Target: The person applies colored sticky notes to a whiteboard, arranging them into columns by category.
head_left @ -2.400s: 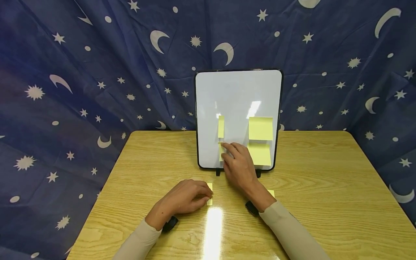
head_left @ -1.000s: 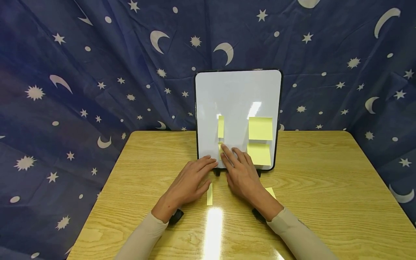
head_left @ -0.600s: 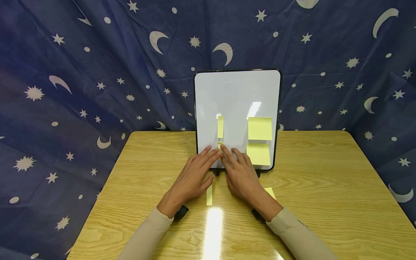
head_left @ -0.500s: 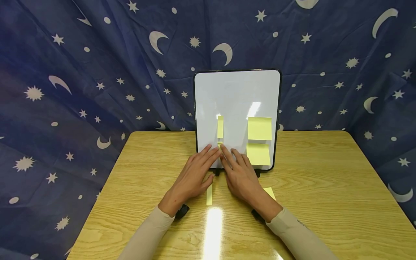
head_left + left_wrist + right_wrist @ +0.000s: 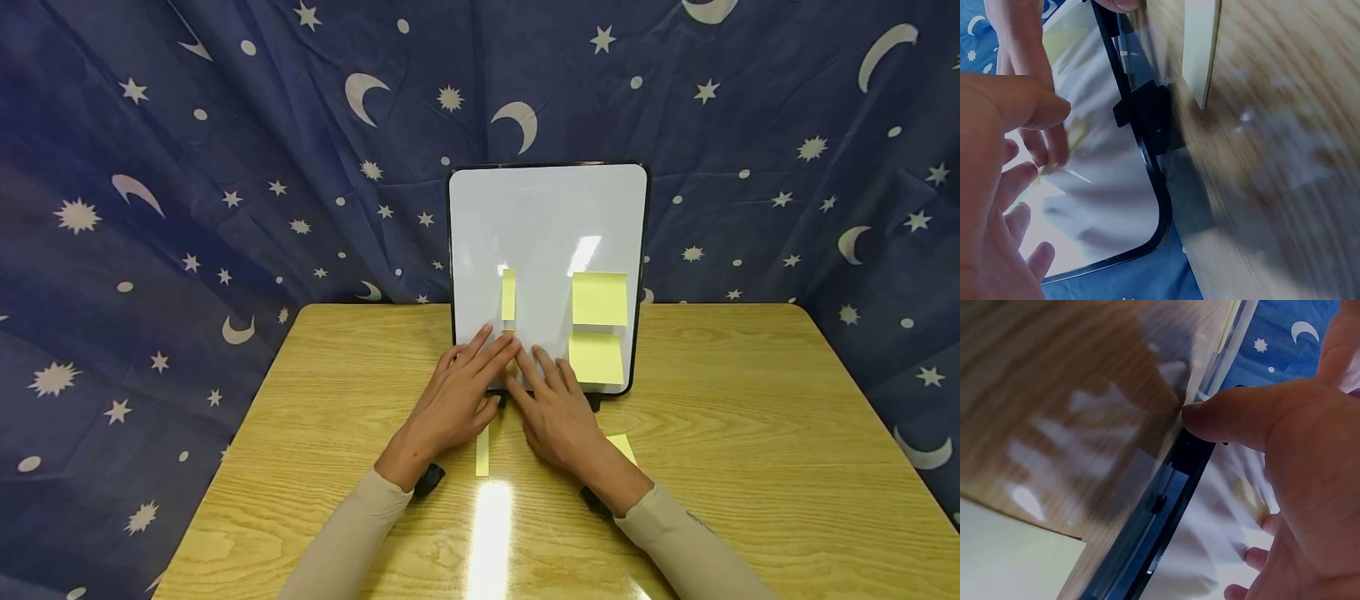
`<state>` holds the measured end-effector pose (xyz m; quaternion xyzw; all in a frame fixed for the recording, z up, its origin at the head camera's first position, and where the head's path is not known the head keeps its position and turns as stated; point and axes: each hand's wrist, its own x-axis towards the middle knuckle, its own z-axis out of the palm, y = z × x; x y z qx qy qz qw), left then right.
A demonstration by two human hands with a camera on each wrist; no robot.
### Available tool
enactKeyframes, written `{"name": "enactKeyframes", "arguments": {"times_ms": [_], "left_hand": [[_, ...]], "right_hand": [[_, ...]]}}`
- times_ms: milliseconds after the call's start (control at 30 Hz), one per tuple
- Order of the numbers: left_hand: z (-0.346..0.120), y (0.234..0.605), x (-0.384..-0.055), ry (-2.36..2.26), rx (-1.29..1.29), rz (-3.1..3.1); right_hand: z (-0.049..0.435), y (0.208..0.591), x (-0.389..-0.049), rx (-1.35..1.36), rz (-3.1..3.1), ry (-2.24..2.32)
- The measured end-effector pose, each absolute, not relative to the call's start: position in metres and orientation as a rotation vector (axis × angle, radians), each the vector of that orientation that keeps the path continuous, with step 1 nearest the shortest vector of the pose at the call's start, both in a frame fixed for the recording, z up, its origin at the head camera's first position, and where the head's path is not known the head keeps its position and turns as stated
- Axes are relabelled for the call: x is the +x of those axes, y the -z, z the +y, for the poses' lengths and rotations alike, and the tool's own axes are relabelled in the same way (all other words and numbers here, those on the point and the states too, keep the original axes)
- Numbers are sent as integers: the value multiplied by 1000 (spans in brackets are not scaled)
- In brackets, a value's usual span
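Observation:
In the head view, my left hand [image 5: 450,404] and right hand [image 5: 555,417] meet at the lower part of an upright whiteboard [image 5: 547,217], their fingers extended and fingertips together. Under these fingertips lies a narrow yellow sticky note [image 5: 508,331], mostly hidden, only its top edge showing. Directly above it sticks another narrow yellow note [image 5: 508,293]. To the right, two square yellow sticky notes hang one over the other, the upper square note [image 5: 599,298] and the lower square note [image 5: 596,358]. The left wrist view shows the left fingers [image 5: 1019,181] spread against the board.
A narrow yellow sticky pad [image 5: 482,458] lies on the wooden table [image 5: 750,433] below my left thumb. A square yellow pad [image 5: 622,446] shows partly behind my right wrist. The board stands on black feet [image 5: 1150,115]; a blue star-patterned cloth [image 5: 225,125] hangs behind.
My left hand has left the narrow pad and risen to the board beside my right hand. My right fingers have straightened, and the fingertips now cover nearly all of the lower narrow note.

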<state>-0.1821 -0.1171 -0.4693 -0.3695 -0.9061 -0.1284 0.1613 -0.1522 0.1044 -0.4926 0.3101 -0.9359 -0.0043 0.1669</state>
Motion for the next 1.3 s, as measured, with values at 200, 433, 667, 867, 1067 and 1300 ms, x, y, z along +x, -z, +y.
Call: {"name": "enactKeyframes", "arguments": {"times_ms": [200, 433, 667, 867, 1067, 1300], "left_hand": [[-114, 469, -186, 341, -1046, -2607], [-108, 467, -189, 245, -1023, -2599], [-102, 468, -190, 176, -1018, -2624], [-103, 471, -190, 136, -1001, -2632], [-106, 472, -189, 159, -993, -2622], [-108, 471, -188, 151, -965, -2635]], "right_hand": [[105, 493, -153, 880, -2669, 69], [106, 495, -154, 886, -2642, 76], [105, 494, -153, 880, -2667, 84], [106, 494, -154, 895, -2651, 96], [107, 495, -155, 923, -2605, 76], [106, 494, -154, 942, -2627, 65]]}}
